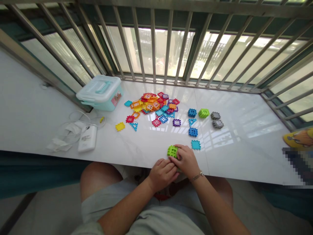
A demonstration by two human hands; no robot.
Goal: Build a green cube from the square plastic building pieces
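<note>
My right hand [187, 160] is closed at the table's near edge, its fingers gripping the side of a lime-green stack of notched building tiles [172, 151]. Just left of it, my left hand [163, 173] has its fingers curled and pressed against my right hand; whatever they hold, if anything, is hidden. Right of the hands lies a light-blue square tile [196, 145]. Beyond it, in a column, are a blue tile stack [193, 132], a blue triangle tile [192, 122] and another blue stack [192, 113].
A loose pile of mixed tiles [149, 105] spreads over the table's middle. Farther right stand a green stack [203, 113] and two grey stacks [217, 124]. At left are a lidded box [100, 93], a white power bank [87, 138] and cables. Metal bars [153, 49] line the back.
</note>
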